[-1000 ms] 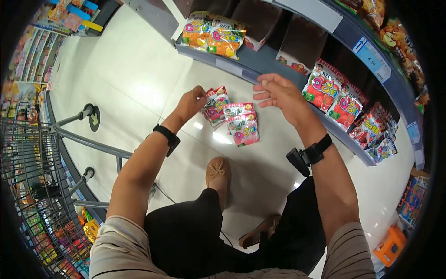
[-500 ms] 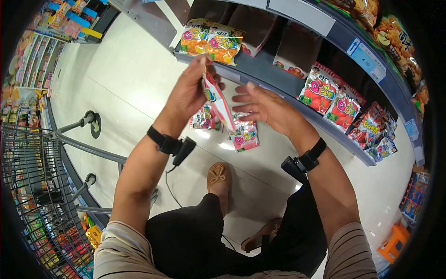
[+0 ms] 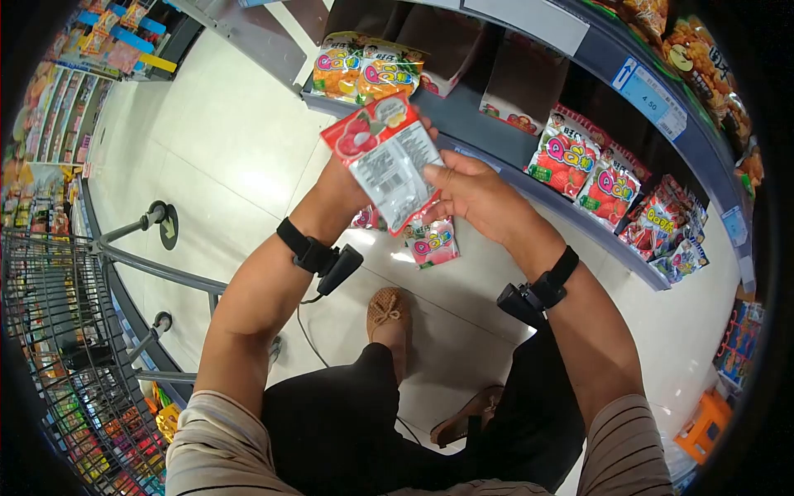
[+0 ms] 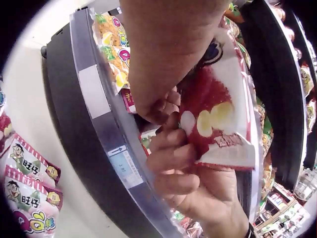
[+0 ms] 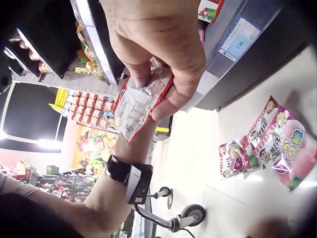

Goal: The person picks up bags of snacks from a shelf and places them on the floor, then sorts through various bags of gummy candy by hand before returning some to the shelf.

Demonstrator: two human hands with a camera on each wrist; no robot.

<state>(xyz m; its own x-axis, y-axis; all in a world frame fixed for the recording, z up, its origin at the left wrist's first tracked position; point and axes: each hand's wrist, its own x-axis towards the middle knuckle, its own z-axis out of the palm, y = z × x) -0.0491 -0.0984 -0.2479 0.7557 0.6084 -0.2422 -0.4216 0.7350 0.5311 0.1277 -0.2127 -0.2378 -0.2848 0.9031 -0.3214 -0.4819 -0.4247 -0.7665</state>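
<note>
A red and silver gummy candy bag [image 3: 389,174] is up between both hands, its printed back with a barcode facing the head camera. My left hand [image 3: 337,186] holds it from behind, mostly hidden, with fingertips showing past its far edge. My right hand [image 3: 473,192] pinches the near right edge, thumb on the back print and fingers underneath. In the left wrist view, the bag's front [image 4: 213,109] appears red and white. Below on the floor lie pink candy bags [image 3: 434,245], partly covered by the held one in the head view.
A low shelf [image 3: 463,124] holds orange candy bags [image 3: 368,70] at left and strawberry ones [image 3: 571,157] at right, with cardboard boxes [image 3: 523,83] between. A wire shopping cart [image 3: 66,331] stands at left. An orange plastic stool [image 3: 703,426] is at far right.
The left hand has lifted a candy bag off the floor and turned its back toward the head camera. The right hand has come in from the right and taken its edge.
</note>
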